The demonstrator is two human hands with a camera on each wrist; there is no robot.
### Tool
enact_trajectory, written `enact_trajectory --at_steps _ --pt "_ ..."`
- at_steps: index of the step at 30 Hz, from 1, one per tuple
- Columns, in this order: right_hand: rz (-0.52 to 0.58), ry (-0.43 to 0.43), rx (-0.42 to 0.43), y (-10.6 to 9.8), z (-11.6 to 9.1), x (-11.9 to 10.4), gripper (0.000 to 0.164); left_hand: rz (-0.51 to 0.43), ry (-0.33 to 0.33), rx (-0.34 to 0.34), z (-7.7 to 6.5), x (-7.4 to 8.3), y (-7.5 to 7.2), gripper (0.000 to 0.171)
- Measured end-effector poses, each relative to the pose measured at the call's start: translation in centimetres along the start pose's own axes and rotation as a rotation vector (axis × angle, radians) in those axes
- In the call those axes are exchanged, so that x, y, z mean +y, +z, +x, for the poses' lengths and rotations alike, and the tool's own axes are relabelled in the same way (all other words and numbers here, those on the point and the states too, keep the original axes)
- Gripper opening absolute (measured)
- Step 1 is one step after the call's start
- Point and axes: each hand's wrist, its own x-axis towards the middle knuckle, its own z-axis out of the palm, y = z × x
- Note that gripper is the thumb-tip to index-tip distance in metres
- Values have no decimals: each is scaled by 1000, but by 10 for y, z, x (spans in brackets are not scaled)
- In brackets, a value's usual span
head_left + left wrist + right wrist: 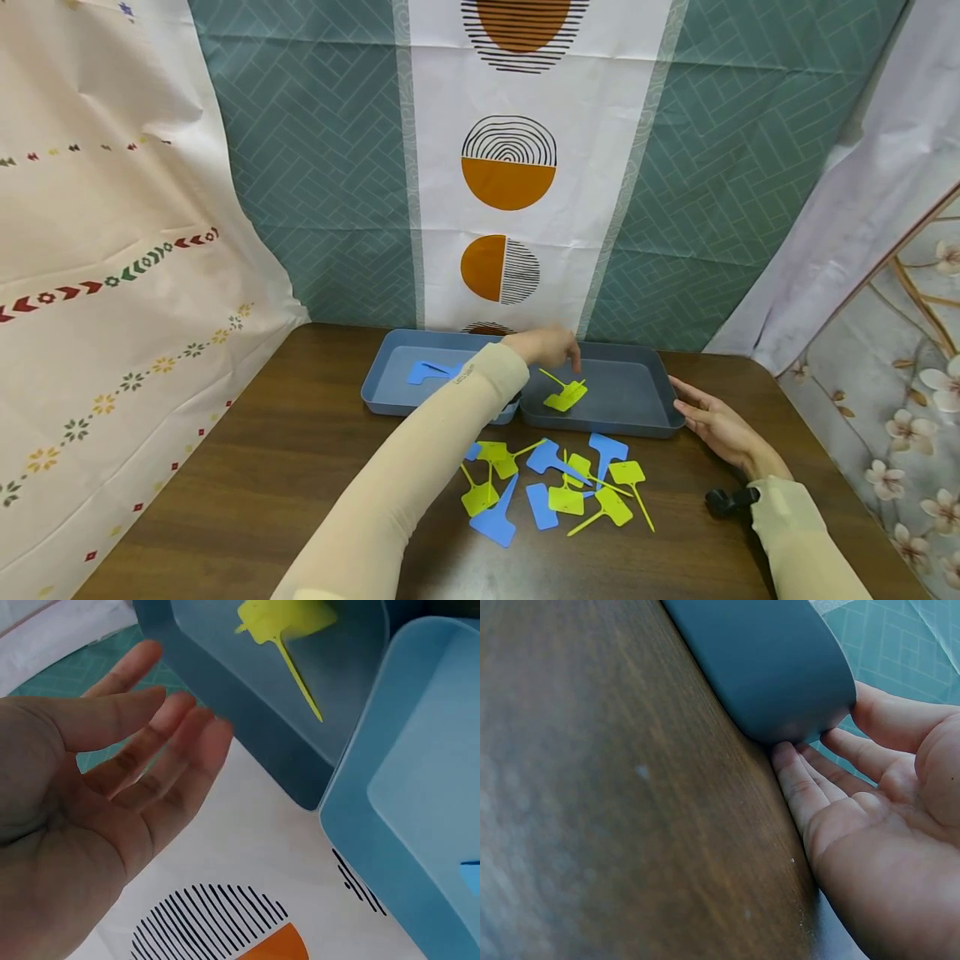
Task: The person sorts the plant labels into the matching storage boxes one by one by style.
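Note:
My left hand (547,346) is over the back of the dark grey-blue tray (622,421), nothing held in its loosely bent fingers (169,742). Below it, yellow T-shaped plant labels (566,396) lie overlapping in that tray. At the tray's right end my right hand (720,425) touches the outer wall with its thumb. Its fingertips (786,754) rest by the tray's bottom corner, low on the table. The lighter blue tray (382,379) stands on the left, with blue plant labels (431,372) in it and the left forearm crossing over its right part.
On the brown table (247,467), in front of the trays, several yellow labels (615,507) and blue labels (495,525) are scattered in a loose pile. A patterned cloth (330,167) hangs right behind the trays, with more cloths at both sides.

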Motion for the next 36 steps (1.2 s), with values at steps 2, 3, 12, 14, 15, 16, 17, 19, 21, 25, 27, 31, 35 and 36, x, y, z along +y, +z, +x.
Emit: enact_trajectory --at_steps 2,3,12,14,15,16,17,19,21,25,27,31,35,36 --pt "3 3 1 0 0 0 65 3 -7 -4 1 -1 -1 42" --pt "4 5 1 0 0 0 65 -1 -6 -3 1 -1 -2 42" --pt "20 -8 -7 0 0 1 65 -80 44 -7 2 -4 -11 44" --pt "21 -9 -9 0 1 1 65 -118 58 -8 -1 -8 -11 45" --pt "21 -11 -9 0 1 1 65 -138 69 -6 -2 -10 -11 46" --pt "22 -12 -11 0 1 1 65 -160 81 -5 -4 -12 -11 46" --pt "23 -11 -10 0 1 1 65 -181 92 -4 -7 -13 -11 46" --pt "21 -9 -6 0 1 1 66 -209 117 5 -12 -17 -12 47" --pt "19 -3 -2 0 1 0 66 -231 136 13 -18 -21 -12 45" --pt "8 16 -3 0 1 -2 67 -264 175 36 -35 -29 -11 36" --pt "4 22 -2 -1 0 -3 66 -288 198 44 -43 -33 -10 30" --pt "-7 21 -5 -1 -1 -3 66 -299 236 66 -60 -38 -8 26" --pt "-5 10 -17 0 0 -3 66 -281 220 82 -78 -43 -4 26" --pt "-1 8 -18 0 0 -2 66 -276 212 85 -83 -44 -3 26"
